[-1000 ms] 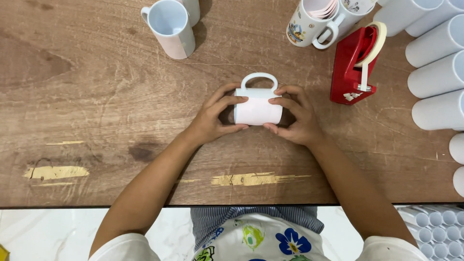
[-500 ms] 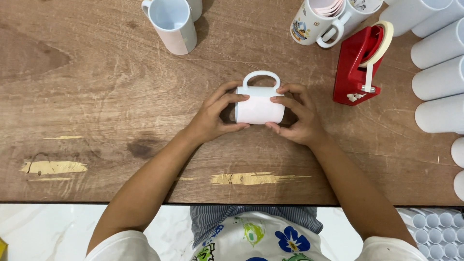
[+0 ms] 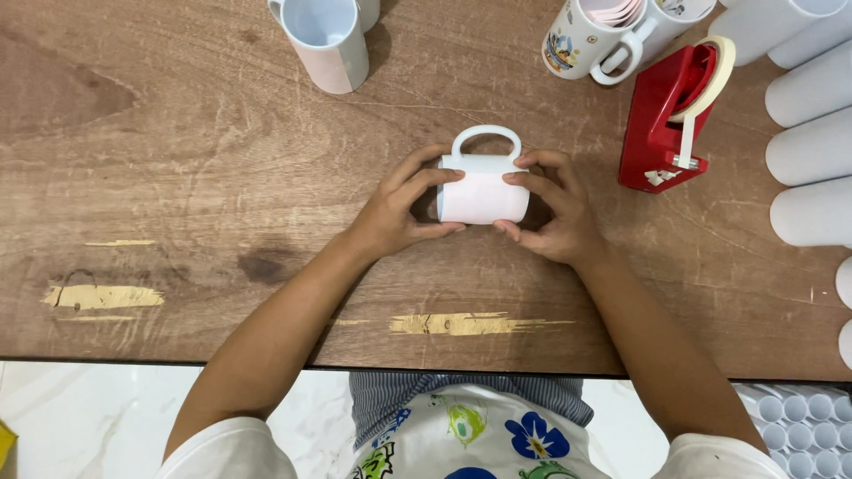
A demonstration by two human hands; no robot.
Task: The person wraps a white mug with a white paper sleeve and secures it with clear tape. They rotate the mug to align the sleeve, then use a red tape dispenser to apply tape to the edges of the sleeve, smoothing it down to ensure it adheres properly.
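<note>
On your far left the wooden bench [image 3: 160, 160] shows bare grain, with pale scraped patches [image 3: 102, 296] near its front edge. Further back stands an upright white mug [image 3: 327, 37], open end up, well apart from your hands. Your left hand [image 3: 395, 208] is wrapped round the left end of a white mug [image 3: 484, 188] that lies on its side on the bench, fingers over the top and thumb underneath. The mug's handle [image 3: 485, 140] points away from you. Your right hand [image 3: 552, 211] grips the mug's right end the same way, so both hands hold it between them. Beyond it, a printed mug [image 3: 581, 37] stands at the bench's back edge. Just right of your right hand sits a red tape dispenser [image 3: 664, 120], and rows of white tubes [image 3: 812, 151] lie along the far right.
</note>
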